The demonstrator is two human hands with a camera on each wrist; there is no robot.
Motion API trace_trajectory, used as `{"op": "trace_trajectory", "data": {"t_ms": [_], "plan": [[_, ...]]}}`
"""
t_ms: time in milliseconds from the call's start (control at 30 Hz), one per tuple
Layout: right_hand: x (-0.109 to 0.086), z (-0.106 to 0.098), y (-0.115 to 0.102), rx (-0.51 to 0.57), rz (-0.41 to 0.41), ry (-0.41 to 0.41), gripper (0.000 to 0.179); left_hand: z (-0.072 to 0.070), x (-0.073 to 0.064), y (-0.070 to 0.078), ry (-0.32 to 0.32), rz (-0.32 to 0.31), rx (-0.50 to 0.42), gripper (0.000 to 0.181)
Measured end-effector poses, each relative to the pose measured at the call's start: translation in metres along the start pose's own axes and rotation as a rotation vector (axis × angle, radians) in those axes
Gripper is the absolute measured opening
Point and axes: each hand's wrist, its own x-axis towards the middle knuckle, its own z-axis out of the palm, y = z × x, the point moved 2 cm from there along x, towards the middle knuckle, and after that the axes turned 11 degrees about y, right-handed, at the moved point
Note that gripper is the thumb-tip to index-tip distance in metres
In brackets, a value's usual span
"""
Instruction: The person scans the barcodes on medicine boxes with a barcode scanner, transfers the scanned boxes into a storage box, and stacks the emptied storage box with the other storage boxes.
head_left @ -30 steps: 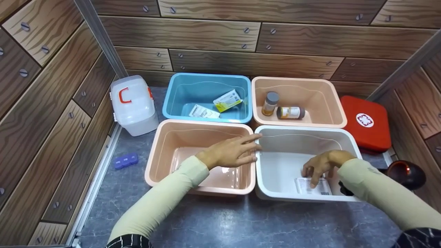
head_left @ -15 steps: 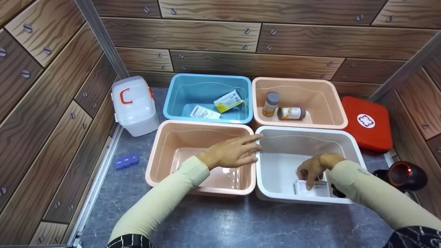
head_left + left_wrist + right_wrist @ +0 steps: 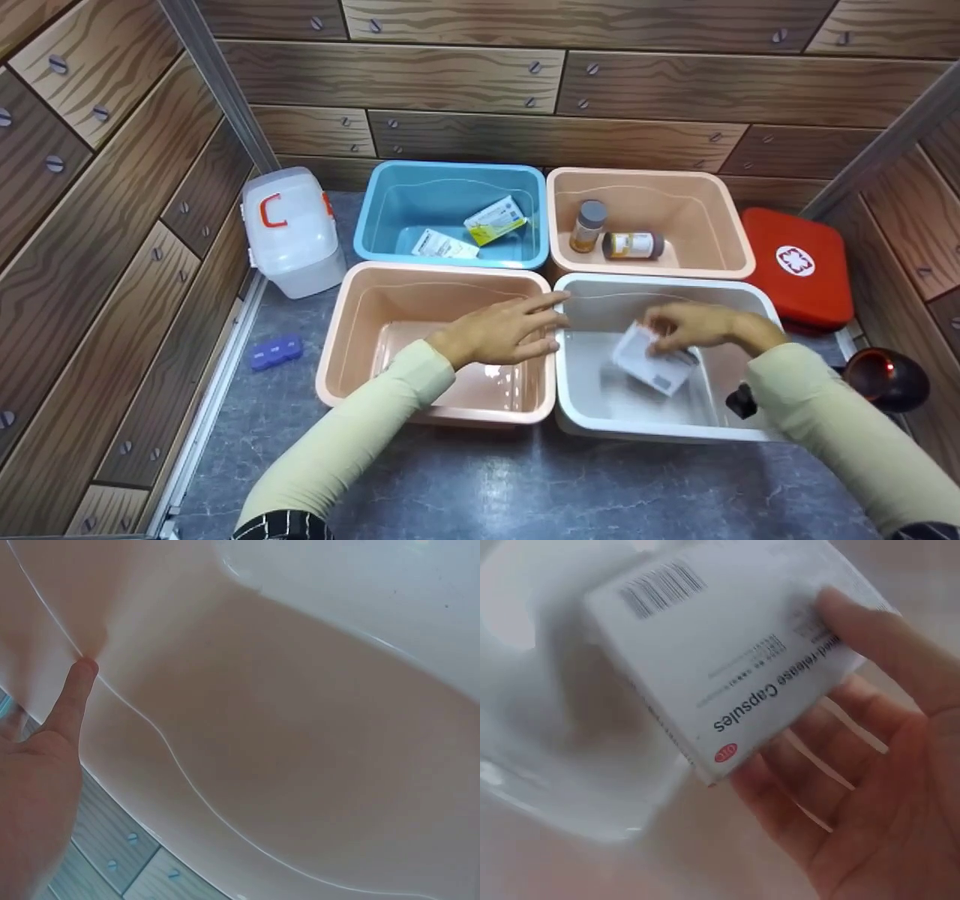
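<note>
Lower right of frame, our right hand (image 3: 694,327) pinches a capsule box (image 3: 651,358) over the white bin (image 3: 592,420); our left hand (image 3: 504,332), fingers straight, rests on the bins' adjoining rims.

White cardboard medicine box (image 3: 727,660): "release Capsules", red oval logo, barcode at 11 o'clock. Red plastic first-aid case (image 3: 796,266): white cross emblem.
</note>
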Motion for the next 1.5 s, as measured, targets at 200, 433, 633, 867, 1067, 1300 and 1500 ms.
{"op": "trace_trajectory", "data": {"t_ms": [200,433,633,867,1067,1300,1500], "plan": [[-0.024,-0.028,-0.029,0.011,-0.161,0.245,0.022,0.0,-0.001,0.0,-0.004,-0.02,0.001,0.051],[-0.048,-0.041,-0.042,0.05,-0.182,0.477,0.028,0.0,-0.001,0.001,-0.003,-0.018,0.008,0.051],[-0.062,-0.042,-0.043,0.053,-0.138,0.611,0.04,0.0,-0.001,0.001,-0.006,-0.02,0.008,0.051],[-0.074,-0.044,-0.04,0.157,-0.137,0.658,0.039,0.0,-0.002,0.001,-0.006,-0.026,-0.004,0.053],[-0.082,-0.045,-0.031,0.294,-0.141,0.759,0.034,-0.001,-0.002,0.001,-0.016,-0.037,-0.015,0.053],[-0.087,-0.042,-0.023,0.24,-0.116,0.786,0.058,-0.001,-0.002,0.001,-0.012,-0.03,-0.008,0.052],[-0.095,-0.043,-0.016,0.25,-0.09,0.834,0.043,-0.001,-0.002,0.002,-0.02,-0.034,-0.01,0.053]]}}
